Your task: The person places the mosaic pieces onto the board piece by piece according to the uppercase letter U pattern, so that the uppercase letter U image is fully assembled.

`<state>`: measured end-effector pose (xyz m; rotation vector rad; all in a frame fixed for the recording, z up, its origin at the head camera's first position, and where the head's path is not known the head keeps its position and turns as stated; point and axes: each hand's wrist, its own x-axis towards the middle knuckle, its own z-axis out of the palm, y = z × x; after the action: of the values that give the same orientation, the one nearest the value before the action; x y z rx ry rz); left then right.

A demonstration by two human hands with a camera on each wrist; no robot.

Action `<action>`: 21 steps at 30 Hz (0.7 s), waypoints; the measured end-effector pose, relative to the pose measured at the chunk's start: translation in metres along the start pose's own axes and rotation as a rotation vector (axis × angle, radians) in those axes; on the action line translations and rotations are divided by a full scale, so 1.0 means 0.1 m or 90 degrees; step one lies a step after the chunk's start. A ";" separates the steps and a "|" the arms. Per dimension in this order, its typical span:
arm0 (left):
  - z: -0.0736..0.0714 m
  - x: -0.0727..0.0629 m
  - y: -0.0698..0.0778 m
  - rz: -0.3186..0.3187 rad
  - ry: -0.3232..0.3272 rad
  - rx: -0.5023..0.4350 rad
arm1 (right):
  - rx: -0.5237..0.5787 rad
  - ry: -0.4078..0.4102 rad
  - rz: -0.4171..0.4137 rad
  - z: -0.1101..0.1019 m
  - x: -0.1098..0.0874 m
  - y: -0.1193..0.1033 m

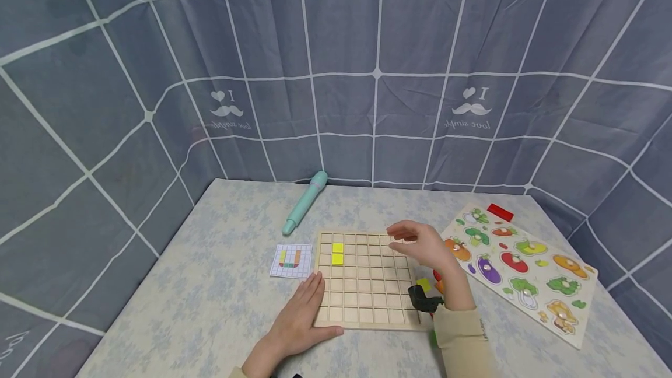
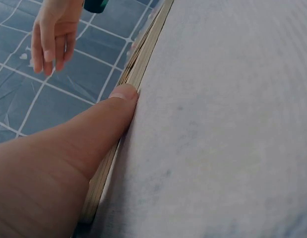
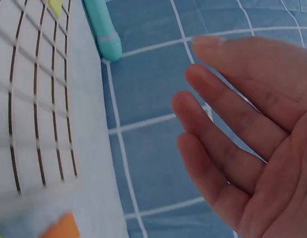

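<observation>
A wooden grid board (image 1: 364,300) lies on the table, with two yellow square tiles (image 1: 338,253) one below the other in its upper left cells. My left hand (image 1: 298,322) rests at the board's lower left corner, fingers straight along the left side. Its thumb (image 2: 106,126) presses against the front edge in the left wrist view. Over the board's far right corner hovers my right hand (image 1: 420,245); the right wrist view shows its fingers (image 3: 217,161) slightly bent and nothing in them. A card (image 1: 292,261) with a coloured U pattern lies left of the board.
Loose coloured pieces, among them a yellow one (image 1: 423,284), lie right of the board, partly hidden by my right forearm. Farther right is a vegetable puzzle board (image 1: 504,296) with a red block (image 1: 500,212) behind it. A teal stick (image 1: 304,204) lies behind the card.
</observation>
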<state>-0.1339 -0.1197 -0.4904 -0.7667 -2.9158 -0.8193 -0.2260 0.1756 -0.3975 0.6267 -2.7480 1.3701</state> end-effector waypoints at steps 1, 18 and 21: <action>0.00 0.00 0.00 0.000 0.000 0.001 | -0.002 -0.001 0.004 -0.04 -0.02 0.02; 0.00 0.01 0.01 -0.010 -0.008 -0.007 | -0.012 -0.048 0.061 -0.25 -0.33 0.47; 0.00 0.01 0.00 -0.008 -0.005 -0.006 | 0.006 -0.059 0.090 -0.24 -0.35 0.51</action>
<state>-0.1346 -0.1196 -0.4907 -0.7540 -2.9287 -0.8334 -0.2157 0.2334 -0.4284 0.5189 -2.9121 1.4157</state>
